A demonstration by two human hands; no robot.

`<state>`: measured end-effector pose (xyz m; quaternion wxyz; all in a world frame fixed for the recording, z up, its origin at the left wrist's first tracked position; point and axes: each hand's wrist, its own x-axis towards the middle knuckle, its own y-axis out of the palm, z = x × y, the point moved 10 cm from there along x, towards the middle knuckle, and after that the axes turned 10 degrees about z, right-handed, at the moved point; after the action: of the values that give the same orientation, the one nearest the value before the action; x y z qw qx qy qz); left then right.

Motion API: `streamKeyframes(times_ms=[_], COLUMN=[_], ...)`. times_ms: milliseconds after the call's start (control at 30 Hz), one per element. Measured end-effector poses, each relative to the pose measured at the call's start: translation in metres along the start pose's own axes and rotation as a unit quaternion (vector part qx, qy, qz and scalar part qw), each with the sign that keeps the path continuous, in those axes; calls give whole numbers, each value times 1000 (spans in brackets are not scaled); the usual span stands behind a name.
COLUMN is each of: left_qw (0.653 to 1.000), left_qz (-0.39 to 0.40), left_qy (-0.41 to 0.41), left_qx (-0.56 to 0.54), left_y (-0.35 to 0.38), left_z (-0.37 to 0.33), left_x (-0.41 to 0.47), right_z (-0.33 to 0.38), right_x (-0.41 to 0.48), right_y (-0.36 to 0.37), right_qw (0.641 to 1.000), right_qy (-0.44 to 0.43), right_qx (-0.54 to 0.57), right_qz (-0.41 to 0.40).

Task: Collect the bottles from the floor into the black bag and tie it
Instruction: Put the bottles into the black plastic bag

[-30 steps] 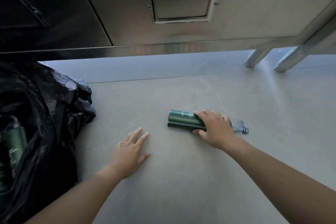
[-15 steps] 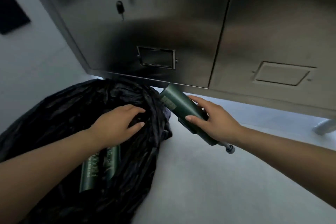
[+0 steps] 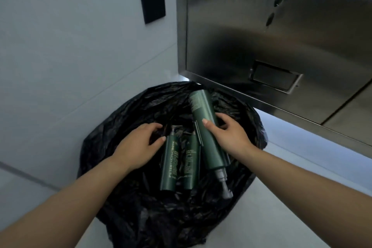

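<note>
Two hands, apart: the right hand point(image 3: 229, 135) grips a dark green pump bottle point(image 3: 211, 151). The left hand point(image 3: 136, 145) pinches the black plastic bag point(image 3: 161, 217).

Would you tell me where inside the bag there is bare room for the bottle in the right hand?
Bare lining shows in the bag near you, below the lying bottles, and at its right, under the held bottle. The middle is crowded: two bottles side by side, the left hand beside them.
</note>
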<state>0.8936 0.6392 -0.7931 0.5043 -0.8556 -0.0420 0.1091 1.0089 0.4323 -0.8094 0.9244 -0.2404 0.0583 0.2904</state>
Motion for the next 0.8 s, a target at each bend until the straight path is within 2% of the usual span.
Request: streamKeyframes(times_ms=[167, 367, 600, 700, 800], left_qw=[999, 994, 995, 997, 999], left_qz=[-6, 11, 39, 38, 28], left_qy=[-11, -11, 18, 23, 11], left_qx=[-47, -107, -89, -63, -31], left_y=[9, 34, 49, 39, 20], left_z=[31, 40, 30, 29, 34], left_x=[18, 39, 47, 39, 34], right_z=[-13, -18, -11, -1, -6], right_x=[26, 20, 19, 32, 51], right_y=[31, -2, -48, -55, -69], right_qw=[998, 993, 977, 963, 954], right_qy=[52, 64, 5, -44, -43], right_qx=[-27, -98, -185, -238, -263], right_qz=[7, -25, -107, -121, -139])
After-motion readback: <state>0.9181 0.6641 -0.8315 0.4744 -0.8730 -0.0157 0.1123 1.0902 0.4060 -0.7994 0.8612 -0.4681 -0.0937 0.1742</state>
